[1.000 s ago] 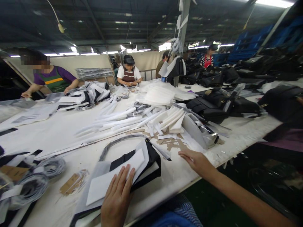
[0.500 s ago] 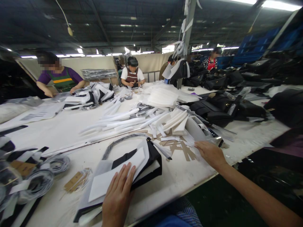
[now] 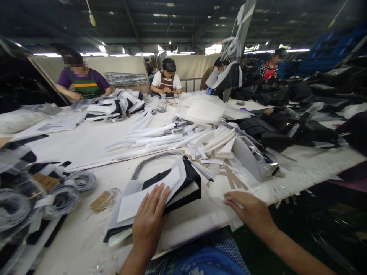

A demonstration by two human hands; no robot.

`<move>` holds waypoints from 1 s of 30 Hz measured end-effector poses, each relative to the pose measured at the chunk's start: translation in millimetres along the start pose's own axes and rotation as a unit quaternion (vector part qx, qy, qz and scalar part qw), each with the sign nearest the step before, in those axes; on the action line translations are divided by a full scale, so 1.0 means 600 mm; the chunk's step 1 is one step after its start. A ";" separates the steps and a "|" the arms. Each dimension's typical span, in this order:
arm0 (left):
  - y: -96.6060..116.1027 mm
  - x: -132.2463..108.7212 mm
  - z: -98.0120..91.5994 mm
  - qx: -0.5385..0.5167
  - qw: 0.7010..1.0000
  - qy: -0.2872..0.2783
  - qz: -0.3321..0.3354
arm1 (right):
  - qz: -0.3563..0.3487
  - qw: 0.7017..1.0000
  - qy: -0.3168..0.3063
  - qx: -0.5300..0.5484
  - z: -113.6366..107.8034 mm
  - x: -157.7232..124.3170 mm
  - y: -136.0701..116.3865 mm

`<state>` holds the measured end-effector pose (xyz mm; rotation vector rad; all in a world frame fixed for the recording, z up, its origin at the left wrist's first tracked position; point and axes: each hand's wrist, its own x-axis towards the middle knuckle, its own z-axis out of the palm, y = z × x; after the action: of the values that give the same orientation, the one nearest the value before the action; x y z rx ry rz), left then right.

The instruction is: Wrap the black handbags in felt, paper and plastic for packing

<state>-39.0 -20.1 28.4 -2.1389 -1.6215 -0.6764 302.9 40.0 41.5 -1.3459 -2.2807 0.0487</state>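
Observation:
A black handbag (image 3: 187, 179) lies on its side in front of me, its wrapped handle (image 3: 149, 161) arching toward the back. White foam sheet (image 3: 149, 194) covers the upper face of the bag. My left hand (image 3: 150, 214) rests flat on that foam, fingers stretched out. To the right of the bag, by the table's front edge, my right hand (image 3: 249, 212) is closed in a pinch. A thin translucent sheet (image 3: 213, 204) appears between its fingertips and trails over the tabletop; its full outline is hard to make out.
Coiled wrapped straps (image 3: 63, 200) and a brown tag (image 3: 100, 201) lie to the left. White foam strips (image 3: 155, 137) and brown paper strips (image 3: 232, 177) are heaped beyond the bag. Black bags (image 3: 263, 131) pile up at right. Co-workers sit across the table (image 3: 71, 145).
My right hand has drawn back from the pile of strips toward me, with a thin translucent sheet now at its fingertips. My left hand stays on the foam. The view has shifted slightly left.

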 end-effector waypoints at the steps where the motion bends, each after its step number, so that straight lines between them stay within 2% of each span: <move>1: 0.000 0.000 0.000 -0.001 1.000 0.002 -0.001 | 0.023 0.999 0.026 -0.007 -0.002 0.012 0.011; 3: 0.000 0.001 -0.001 -0.002 1.000 0.008 -0.002 | 0.051 0.998 0.024 0.007 -0.009 0.037 0.031; 6: -0.002 0.001 -0.001 0.000 1.000 0.009 0.004 | 0.100 0.990 -0.056 0.088 -0.024 0.072 0.053; 7: -0.003 0.001 -0.001 0.000 1.000 0.009 0.005 | 0.122 0.985 -0.065 0.106 -0.030 0.083 0.060; 11: -0.005 -0.002 0.000 -0.005 1.000 0.006 0.001 | 0.167 0.980 -0.029 0.105 -0.065 0.130 0.092; 14: -0.005 -0.004 0.000 -0.007 1.000 -0.001 -0.003 | 0.187 0.978 0.009 0.088 -0.097 0.161 0.089; 16: -0.006 -0.003 -0.001 -0.011 1.000 0.002 -0.007 | 0.190 0.976 0.058 0.086 -0.112 0.172 0.061; 18: -0.008 0.000 -0.003 -0.022 1.000 0.012 -0.014 | 0.144 0.980 0.058 0.121 -0.113 0.165 0.011; 21: -0.013 0.010 -0.010 -0.048 0.998 0.028 -0.038 | 0.018 0.973 -0.073 0.217 -0.081 0.124 -0.078; 24: -0.020 0.021 -0.017 -0.066 0.995 0.033 -0.066 | -0.049 0.930 -0.191 0.309 -0.030 0.068 -0.147; 27: -0.027 0.025 -0.020 -0.072 0.993 0.032 -0.084 | -0.103 0.870 -0.305 0.373 0.005 0.034 -0.172; 28: -0.028 0.025 -0.020 -0.072 0.993 0.032 -0.087 | -0.097 0.865 -0.314 0.379 0.012 0.029 -0.171; 29: -0.030 0.024 -0.019 -0.073 0.993 0.033 -0.087 | -0.074 0.876 -0.299 0.370 0.018 0.027 -0.165; 30: -0.031 0.023 -0.018 -0.073 0.993 0.034 -0.086 | -0.039 0.900 -0.265 0.344 0.025 0.027 -0.156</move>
<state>-55.6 -10.6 45.5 -2.0647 -1.7848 -0.9360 213.8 8.3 59.8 -0.9164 -2.3582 1.2057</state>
